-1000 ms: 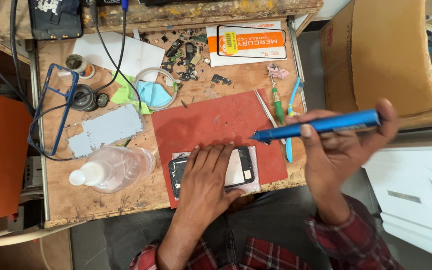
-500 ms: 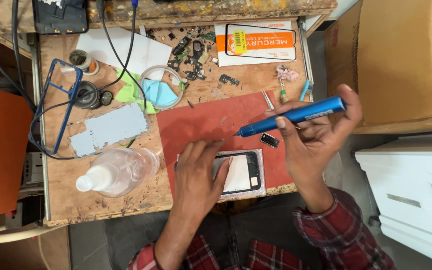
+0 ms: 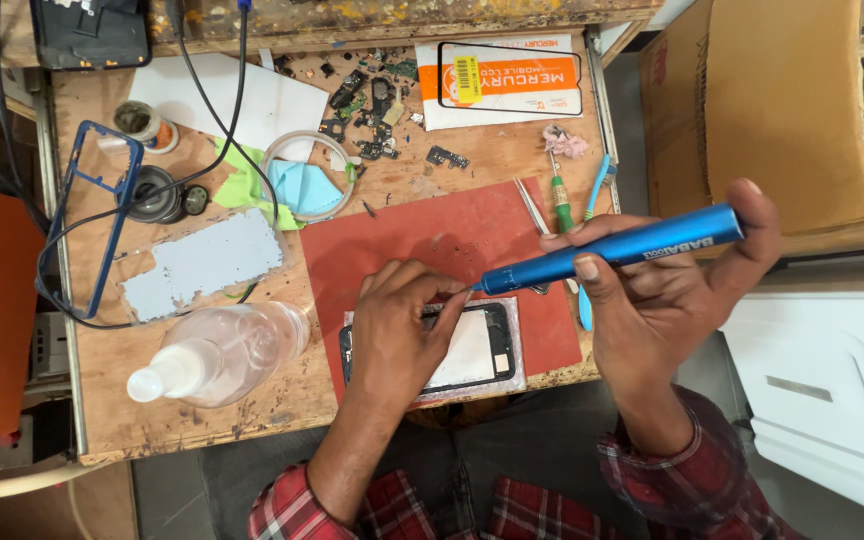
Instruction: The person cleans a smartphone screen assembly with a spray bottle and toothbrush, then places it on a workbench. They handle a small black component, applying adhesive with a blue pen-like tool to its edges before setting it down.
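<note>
right hand (image 3: pixel 672 290) wraps the long blue metal pen-shaped screwdriver (image 3: pixel 612 250), thumb and fingers pressed around its barrel, tip angled down to the upper edge of the opened black phone (image 3: pixel 452 350). that phone lies on the red rubber mat (image 3: pixel 432 235), directly under the left hand (image 3: pixel 402 330), whose fingers press flat on it, pinching nothing that i can make out. the tip sits right beside the left fingertips (image 3: pixel 452 290); if it skids off a screw it could jab them or scratch the panel. a loosened screw might roll off the mat's near edge. the clear plastic spray bottle (image 3: pixel 217 352) lies on its side just left of the holding wrist, an elbow nudge could roll it.
</note>
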